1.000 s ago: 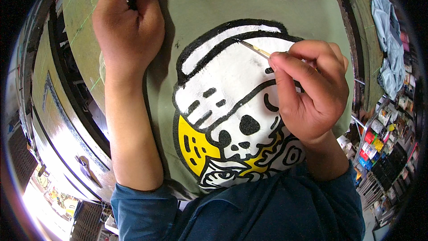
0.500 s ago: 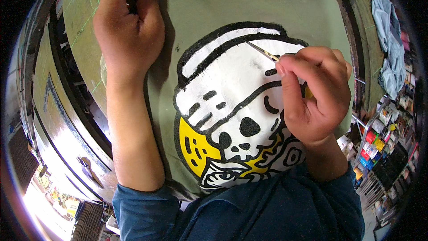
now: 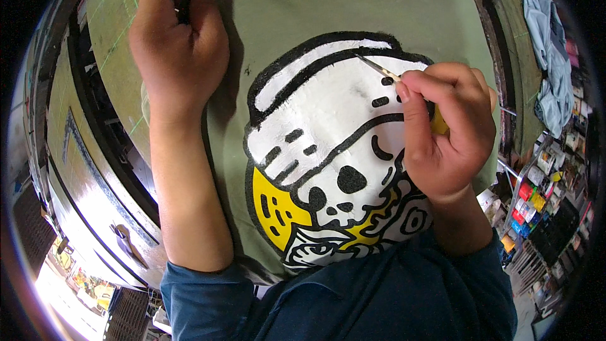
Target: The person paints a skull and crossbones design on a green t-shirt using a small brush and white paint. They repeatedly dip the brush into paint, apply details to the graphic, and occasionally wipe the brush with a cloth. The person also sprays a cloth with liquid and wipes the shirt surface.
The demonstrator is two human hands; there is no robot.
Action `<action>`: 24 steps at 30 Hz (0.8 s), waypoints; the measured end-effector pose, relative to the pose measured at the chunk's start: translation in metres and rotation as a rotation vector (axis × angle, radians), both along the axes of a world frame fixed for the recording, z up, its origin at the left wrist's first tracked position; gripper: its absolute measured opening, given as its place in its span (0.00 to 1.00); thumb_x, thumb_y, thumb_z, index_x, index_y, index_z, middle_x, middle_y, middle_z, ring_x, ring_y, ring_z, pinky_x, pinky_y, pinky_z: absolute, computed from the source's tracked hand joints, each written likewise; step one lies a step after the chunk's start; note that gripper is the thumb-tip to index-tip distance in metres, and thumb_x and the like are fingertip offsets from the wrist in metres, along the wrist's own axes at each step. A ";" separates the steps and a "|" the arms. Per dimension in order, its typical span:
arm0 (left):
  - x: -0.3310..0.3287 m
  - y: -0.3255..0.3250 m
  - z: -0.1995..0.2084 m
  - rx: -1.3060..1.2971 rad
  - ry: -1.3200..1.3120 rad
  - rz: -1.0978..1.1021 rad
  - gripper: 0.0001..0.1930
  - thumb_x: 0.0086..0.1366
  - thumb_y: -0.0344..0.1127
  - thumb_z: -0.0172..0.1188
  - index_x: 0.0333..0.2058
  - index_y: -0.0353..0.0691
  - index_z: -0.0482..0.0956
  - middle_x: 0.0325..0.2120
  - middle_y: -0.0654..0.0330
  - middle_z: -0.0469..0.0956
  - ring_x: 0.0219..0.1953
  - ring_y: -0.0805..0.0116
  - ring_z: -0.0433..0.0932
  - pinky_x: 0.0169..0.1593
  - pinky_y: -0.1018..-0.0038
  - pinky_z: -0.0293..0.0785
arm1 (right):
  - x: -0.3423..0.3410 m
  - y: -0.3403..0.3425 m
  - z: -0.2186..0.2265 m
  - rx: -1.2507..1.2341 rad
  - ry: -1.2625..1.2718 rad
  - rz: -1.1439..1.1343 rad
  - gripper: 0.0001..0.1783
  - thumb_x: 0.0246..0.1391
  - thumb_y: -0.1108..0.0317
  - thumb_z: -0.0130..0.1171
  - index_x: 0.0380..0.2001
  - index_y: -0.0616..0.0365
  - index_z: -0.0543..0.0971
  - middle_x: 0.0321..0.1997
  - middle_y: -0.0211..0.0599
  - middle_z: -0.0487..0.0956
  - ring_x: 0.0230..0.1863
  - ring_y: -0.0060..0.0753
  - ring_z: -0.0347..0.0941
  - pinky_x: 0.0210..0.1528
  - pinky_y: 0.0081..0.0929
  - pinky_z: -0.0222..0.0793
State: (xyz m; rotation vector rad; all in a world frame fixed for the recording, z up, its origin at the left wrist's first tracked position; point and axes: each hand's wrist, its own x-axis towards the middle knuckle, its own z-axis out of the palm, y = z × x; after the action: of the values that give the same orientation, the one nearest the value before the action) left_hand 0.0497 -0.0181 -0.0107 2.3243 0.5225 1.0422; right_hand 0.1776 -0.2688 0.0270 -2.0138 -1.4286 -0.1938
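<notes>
A thin paintbrush [image 3: 377, 68] is pinched between the thumb and fingers of my right hand [image 3: 449, 125]. Its fine dark tip meets the black curved line near the top of a painted skull [image 3: 341, 132], white with black outlines and yellow patches. The painting is on olive-green fabric [image 3: 353, 0], spread flat beneath my hands. At the fabric's upper left, my left hand [image 3: 180, 44] is closed, with a dark piece showing at its fingertips. The top frame edge cuts off some of those fingers, so what they grip cannot be made out.
Bottles and jars of coloured paint [image 3: 527, 199] crowd a rack at the lower right. Light-blue cloth [image 3: 546, 57] hangs over the right side. Left of the fabric runs a metal-edged surface [image 3: 104, 183] with a handle-like part [image 3: 126, 243].
The brush tip has slid slightly right along the black line, with my right hand shifting a little. My left hand and the painting sit slightly further left in view.
</notes>
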 end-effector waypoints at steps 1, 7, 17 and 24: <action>0.000 0.000 0.000 0.011 -0.003 -0.013 0.06 0.66 0.21 0.58 0.41 0.33 0.74 0.33 0.63 0.77 0.37 0.79 0.76 0.43 0.83 0.71 | 0.000 -0.001 -0.001 0.009 0.001 -0.013 0.08 0.47 0.78 0.65 0.33 0.57 0.81 0.29 0.31 0.78 0.31 0.30 0.71 0.37 0.28 0.58; 0.000 -0.002 0.001 -0.029 0.008 -0.012 0.06 0.66 0.20 0.57 0.41 0.33 0.74 0.32 0.63 0.77 0.37 0.80 0.76 0.42 0.84 0.71 | 0.003 -0.004 -0.010 0.054 -0.003 -0.078 0.08 0.46 0.74 0.64 0.32 0.48 0.80 0.28 0.23 0.77 0.31 0.29 0.70 0.39 0.32 0.52; 0.002 -0.003 -0.003 -0.117 -0.041 -0.015 0.06 0.66 0.19 0.57 0.41 0.32 0.73 0.31 0.64 0.77 0.35 0.81 0.74 0.41 0.85 0.70 | -0.002 0.005 0.002 -0.016 0.033 0.031 0.08 0.48 0.79 0.65 0.33 0.59 0.81 0.31 0.33 0.79 0.32 0.32 0.73 0.40 0.28 0.60; 0.001 -0.001 -0.003 -0.098 -0.066 -0.018 0.05 0.67 0.20 0.57 0.41 0.32 0.74 0.31 0.64 0.77 0.34 0.81 0.74 0.39 0.86 0.70 | 0.001 0.000 -0.003 0.022 0.037 -0.010 0.08 0.47 0.79 0.66 0.33 0.59 0.81 0.30 0.33 0.79 0.32 0.32 0.74 0.40 0.28 0.60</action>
State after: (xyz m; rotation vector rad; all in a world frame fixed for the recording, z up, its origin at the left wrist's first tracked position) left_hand 0.0512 -0.0187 -0.0141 2.1972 0.5149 1.0572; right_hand 0.1786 -0.2683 0.0236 -1.9968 -1.3882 -0.1747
